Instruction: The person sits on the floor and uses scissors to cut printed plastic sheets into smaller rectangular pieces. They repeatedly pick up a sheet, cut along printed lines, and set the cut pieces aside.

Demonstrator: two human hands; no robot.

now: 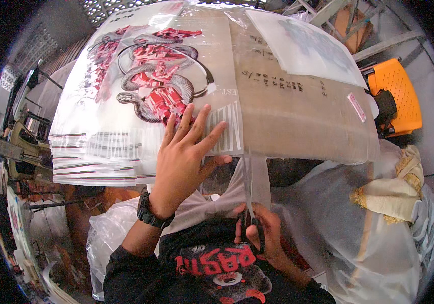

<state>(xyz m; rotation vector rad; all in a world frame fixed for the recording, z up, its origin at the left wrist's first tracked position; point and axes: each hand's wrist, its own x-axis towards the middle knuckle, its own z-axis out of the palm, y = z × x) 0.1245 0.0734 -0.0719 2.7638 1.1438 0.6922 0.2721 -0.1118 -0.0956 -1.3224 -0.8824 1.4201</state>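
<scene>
My left hand (181, 155), with a black watch on the wrist, lies flat with fingers spread on a translucent printed film sheet (217, 49). The print shows a grey snake wound around a red figure, with white lettering under my fingertips. Black-handled scissors (250, 182) are in my right hand (272, 224). Their blades point away from me and reach the sheet's near edge, close to its right corner. Whether the blades are parted is hard to tell. A translucent strip (262, 178) hangs beside the blades. Under the sheet is a brown board (300, 125) with handwriting, covered in clear plastic.
More printed sheets (95, 163) lie in a fanned stack at the left. Another film sheet (315, 53) rests at the far right of the board. An orange plastic chair (399, 98) stands to the right. Clear plastic (110, 228) bunches at lower left; cream cloth (391, 193) lies right.
</scene>
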